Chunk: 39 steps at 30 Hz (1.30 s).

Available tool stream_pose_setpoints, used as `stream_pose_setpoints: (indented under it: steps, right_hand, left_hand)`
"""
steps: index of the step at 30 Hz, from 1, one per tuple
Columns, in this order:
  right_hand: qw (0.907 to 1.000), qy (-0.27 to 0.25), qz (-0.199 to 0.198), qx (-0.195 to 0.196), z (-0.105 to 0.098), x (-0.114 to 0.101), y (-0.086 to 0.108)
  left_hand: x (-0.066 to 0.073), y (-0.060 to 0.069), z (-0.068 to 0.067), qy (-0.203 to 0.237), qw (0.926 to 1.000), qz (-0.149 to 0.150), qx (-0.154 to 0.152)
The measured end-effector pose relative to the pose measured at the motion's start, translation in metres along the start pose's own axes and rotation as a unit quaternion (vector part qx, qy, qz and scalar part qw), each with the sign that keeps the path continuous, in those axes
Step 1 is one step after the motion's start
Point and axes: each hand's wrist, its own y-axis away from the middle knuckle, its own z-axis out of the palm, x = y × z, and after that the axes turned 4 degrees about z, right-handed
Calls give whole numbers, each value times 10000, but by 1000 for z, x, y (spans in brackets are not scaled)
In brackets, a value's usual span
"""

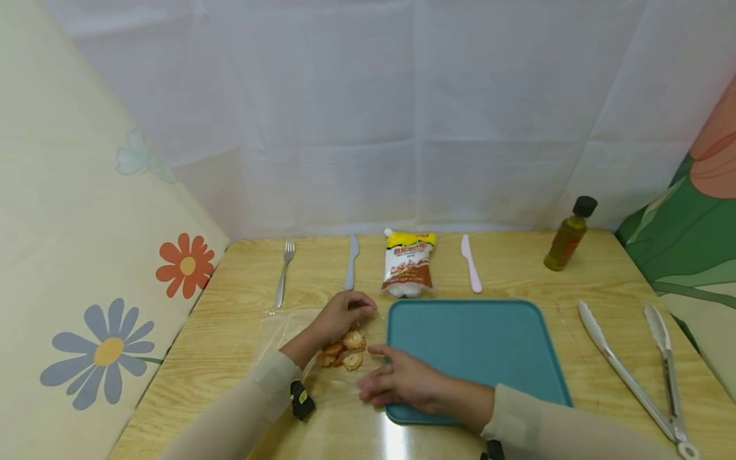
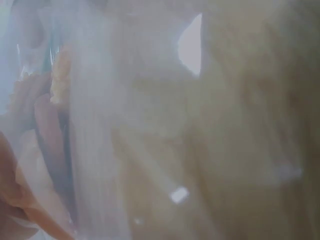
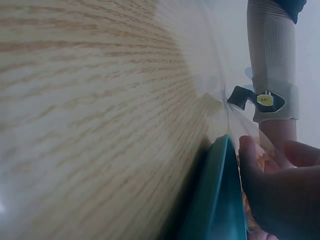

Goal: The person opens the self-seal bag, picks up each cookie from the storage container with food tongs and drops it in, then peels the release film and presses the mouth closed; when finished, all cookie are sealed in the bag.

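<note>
A clear plastic bag (image 1: 287,326) lies on the table with several round, golden cookies (image 1: 353,341) in or under its film. My left hand (image 1: 342,314) reaches across it, thumb and fingers curled together at the bag's far side, seemingly pinching the film. Over the left edge of a teal tray (image 1: 477,351), my right hand (image 1: 405,380) has its fingers spread beside the cookies, thumb apart, gripping nothing visible. Film blurs the left wrist view, where cookies (image 2: 45,110) show at the left. In the right wrist view, the tray rim (image 3: 220,170) stands close to my right fingers.
Along the back lie a fork (image 1: 284,271), a grey knife (image 1: 351,263), a yellow, white and brown spouted pouch (image 1: 409,262) and a pink knife (image 1: 471,263). An oil bottle (image 1: 566,236) stands back right. Metal tongs (image 1: 629,383) lie spread right of the tray.
</note>
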Motion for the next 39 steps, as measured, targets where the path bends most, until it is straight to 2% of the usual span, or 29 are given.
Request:
stream_pose_setpoints:
  steps: [3, 12, 22, 32, 39]
  right_hand:
    - [10000, 37, 30, 16, 0, 0, -1]
    - [9988, 258, 116, -408, -1, 1, -3]
    - [9976, 389, -48, -563, -1, -1, -5]
    - [9951, 720, 183, -660, 1, -3, -6]
    - [9953, 830, 14, -501, 4, -2, -6]
  left_hand:
    - [0, 0, 0, 17, 10000, -10, 7]
    - [-1, 0, 1, 56, 10000, 44, -2]
    - [-1, 0, 1, 58, 10000, 13, 3]
    - [1, 0, 0, 75, 10000, -52, -17]
    - [2, 1, 0, 60, 10000, 27, 8]
